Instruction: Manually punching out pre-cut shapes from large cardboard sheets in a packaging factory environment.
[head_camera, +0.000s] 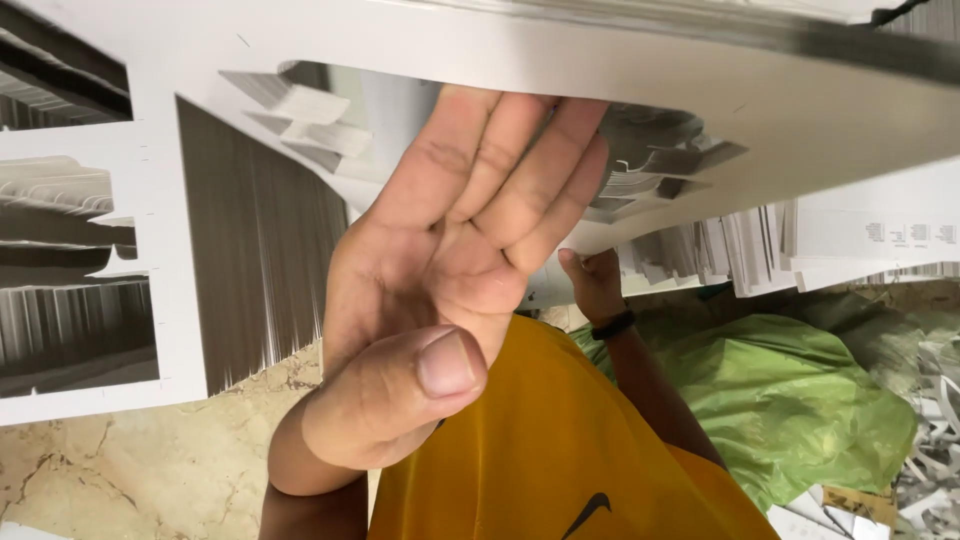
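My right hand (440, 270) fills the middle of the view, flat, palm towards me. Its fingers lie together and their tips slip behind the edge of a stack of white die-cut card sheets (700, 110); nothing is gripped. Further back, my left hand (592, 283), with a black wristband, pinches the lower edge of the same stack. Its arm runs down to my yellow shirt (540, 440). The sheets have large cut-out windows, and layered sheet edges show through them.
More white die-cut sheets (175, 250) stand at the left. Stacked white card (850, 240) lies at the right above a green plastic bag (790, 400). Paper offcuts (935, 450) are piled at the far right. The floor (150, 470) below is beige marble.
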